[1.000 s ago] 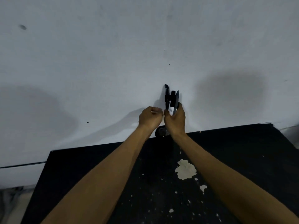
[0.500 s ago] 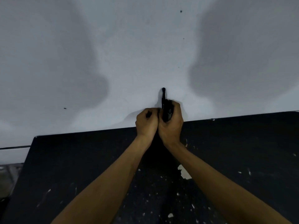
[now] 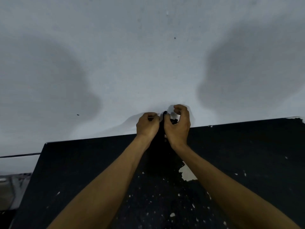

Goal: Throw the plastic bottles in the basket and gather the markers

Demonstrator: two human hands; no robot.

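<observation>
Both hands meet; markers (image 3: 173, 120) sit inside right hand (image 3: 178, 128).

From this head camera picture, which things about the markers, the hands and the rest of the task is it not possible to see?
- Markers, head view: only dark tips show; the curled right hand hides their bodies and number.
- Left hand: closed with its back to the camera; whether it holds anything is hidden.
- Plastic bottles and basket: none in this view.
- Black table: its near part and right side are cut off by the picture edges.
</observation>
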